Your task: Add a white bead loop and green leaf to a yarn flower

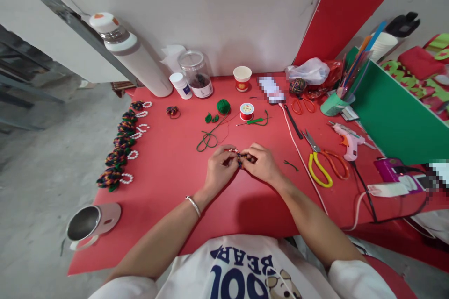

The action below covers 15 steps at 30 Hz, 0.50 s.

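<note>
Both hands meet over the middle of the red table. My left hand (222, 165) pinches the left side of a small dark multicolored yarn piece (240, 161), and my right hand (261, 162) grips its right side. White beads show at the top of the piece, by my left fingertips. Beyond the hands lie a loose green strand (206, 141), a green yarn ball (223, 107), two small green knotted pieces (211, 118), a red thread spool (247, 111) and a green-handled hook (255, 121). Fingers hide much of the held piece.
Beaded yarn pieces (119, 141) line the left edge, near a mug (105, 219). Bottles, a jar (198, 77) and a paper cup (242, 79) stand at the back. Rightward are yellow-and-orange scissors (320, 170), a pink glue gun (351, 142), cables and a power strip (391, 189).
</note>
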Motion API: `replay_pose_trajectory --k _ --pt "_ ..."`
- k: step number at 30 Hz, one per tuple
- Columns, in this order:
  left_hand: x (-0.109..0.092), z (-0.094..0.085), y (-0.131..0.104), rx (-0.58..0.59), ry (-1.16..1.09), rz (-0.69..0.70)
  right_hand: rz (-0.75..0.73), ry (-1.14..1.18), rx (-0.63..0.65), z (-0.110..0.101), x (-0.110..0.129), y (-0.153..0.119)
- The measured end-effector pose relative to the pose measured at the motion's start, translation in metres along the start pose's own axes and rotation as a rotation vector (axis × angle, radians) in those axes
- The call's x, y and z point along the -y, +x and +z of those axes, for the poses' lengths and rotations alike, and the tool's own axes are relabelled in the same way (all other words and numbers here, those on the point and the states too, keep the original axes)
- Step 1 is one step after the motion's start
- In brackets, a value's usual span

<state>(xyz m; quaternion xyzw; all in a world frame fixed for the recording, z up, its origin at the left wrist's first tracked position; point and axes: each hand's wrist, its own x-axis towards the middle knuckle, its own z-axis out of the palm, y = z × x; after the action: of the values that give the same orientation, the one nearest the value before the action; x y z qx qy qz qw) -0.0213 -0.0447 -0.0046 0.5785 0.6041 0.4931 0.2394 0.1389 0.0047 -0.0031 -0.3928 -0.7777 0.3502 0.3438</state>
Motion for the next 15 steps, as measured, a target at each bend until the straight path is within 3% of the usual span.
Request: replay_pose_trajectory --k 15 --pt "0.0034 0.0013 -0.0008 -0.007 0.023 0.039 -0.117 -0.111 0.013 -0.0005 -0.0012 -0.0016"
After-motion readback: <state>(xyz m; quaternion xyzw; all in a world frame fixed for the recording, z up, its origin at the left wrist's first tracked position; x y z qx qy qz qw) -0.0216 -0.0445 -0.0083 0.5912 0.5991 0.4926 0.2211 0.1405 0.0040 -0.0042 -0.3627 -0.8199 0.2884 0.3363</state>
